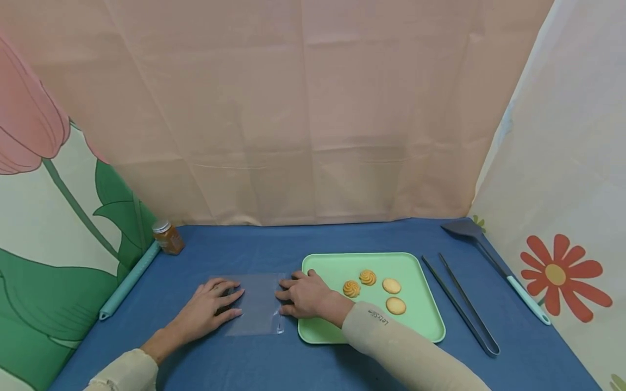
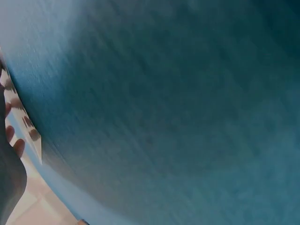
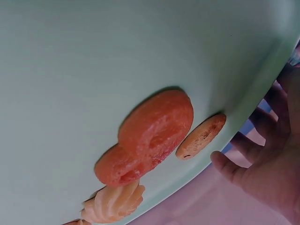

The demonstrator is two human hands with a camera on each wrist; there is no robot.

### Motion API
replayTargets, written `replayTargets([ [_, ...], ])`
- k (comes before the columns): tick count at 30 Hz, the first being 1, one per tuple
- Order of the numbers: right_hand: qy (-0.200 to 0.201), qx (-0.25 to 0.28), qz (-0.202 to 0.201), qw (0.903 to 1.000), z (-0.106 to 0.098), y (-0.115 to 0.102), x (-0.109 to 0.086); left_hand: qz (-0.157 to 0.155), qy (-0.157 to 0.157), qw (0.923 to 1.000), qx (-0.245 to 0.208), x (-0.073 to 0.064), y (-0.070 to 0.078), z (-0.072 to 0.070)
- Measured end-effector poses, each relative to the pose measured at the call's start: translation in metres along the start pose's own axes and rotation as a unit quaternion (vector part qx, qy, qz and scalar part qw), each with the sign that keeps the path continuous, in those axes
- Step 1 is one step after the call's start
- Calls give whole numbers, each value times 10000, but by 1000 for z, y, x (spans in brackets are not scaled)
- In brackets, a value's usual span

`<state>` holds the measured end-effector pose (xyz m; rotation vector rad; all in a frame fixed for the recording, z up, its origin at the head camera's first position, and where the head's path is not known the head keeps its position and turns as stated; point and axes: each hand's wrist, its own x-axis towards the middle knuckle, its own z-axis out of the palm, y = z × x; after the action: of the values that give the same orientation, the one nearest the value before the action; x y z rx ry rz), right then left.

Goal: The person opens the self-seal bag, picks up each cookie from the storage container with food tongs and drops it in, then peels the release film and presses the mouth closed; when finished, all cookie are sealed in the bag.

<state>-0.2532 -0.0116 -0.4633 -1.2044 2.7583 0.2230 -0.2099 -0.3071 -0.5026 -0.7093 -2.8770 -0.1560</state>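
Note:
A clear plastic bag (image 1: pixel 256 304) lies flat on the blue tablecloth. My left hand (image 1: pixel 210 307) rests on its left edge, fingers extended and spread. At the opposite edge, the fingertips of my right hand (image 1: pixel 305 295) touch the plastic, the wrist passing over the left part of a light green tray (image 1: pixel 362 260). Two swirled cookies (image 1: pixel 368 277) and two smooth oval cookies (image 1: pixel 395 306) sit on that tray. In the right wrist view, the right fingers lie beyond the tray rim, near a swirled cookie (image 3: pixel 115 204) and reddish rounded pieces (image 3: pixel 159 122). Part of the left hand (image 2: pixel 10 154) shows in the left wrist view.
Black tongs (image 1: pixel 464 309) lie right of the tray, and farther right is a spatula (image 1: pixel 494 260) with a pale handle. A jar (image 1: pixel 168 238) with a silver lid stands at the back left. A teal roll (image 1: pixel 129 282) runs along the left edge.

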Motion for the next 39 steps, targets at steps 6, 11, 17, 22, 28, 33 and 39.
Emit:
replayTargets([
  [6,32,-46,-19,10000,-1,-1,0,-21,270,9995,-163,0,-4,2],
  [11,60,-58,-41,10000,-1,0,-1,59,575,9977,-349,2,-4,2],
  [17,56,33,-23,10000,-1,1,0,3,715,9939,-842,6,-3,-2],
  [22,93,68,-45,9999,-2,1,1,-142,872,9876,-1301,9,-3,-9],
  [28,85,62,-66,9999,0,1,1,-258,1165,9804,-1570,10,1,-16],
  [33,62,-41,-36,10000,3,1,2,-180,1609,9732,-1635,12,5,-24],
  [39,35,-139,-59,9999,4,1,2,47,1784,9709,-1600,19,9,-38],
])
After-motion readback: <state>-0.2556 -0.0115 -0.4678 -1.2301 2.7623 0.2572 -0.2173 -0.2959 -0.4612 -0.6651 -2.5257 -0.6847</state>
